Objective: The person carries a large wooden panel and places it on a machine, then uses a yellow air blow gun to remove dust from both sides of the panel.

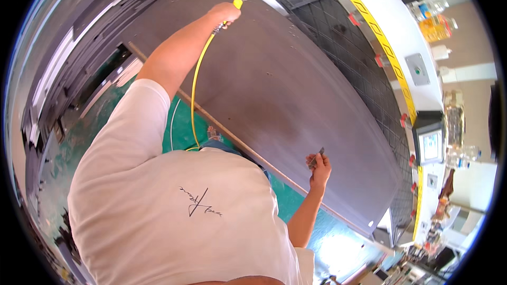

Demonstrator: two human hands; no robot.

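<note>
At the far end of a large grey board [274,74], my left hand [225,13] is closed around a yellow air blow gun [237,3]. A yellow hose [195,84] runs from a metal fitting below that hand down toward my waist. Pale specks lie on the board around the gun's tip. Over the board's near right part, my right hand [320,170] pinches a small, flat, dark grey piece [318,157] with a straight edge. Fingers cover much of that piece, so its kind is unclear.
Beyond the board is a dark gridded machine bed [348,47], edged by a white rail with a yellow strip [364,13]. A small screen [430,145] and several bottles [437,28] stand along the right. Dark stacked panels [68,63] are at left; the floor [182,121] is green.
</note>
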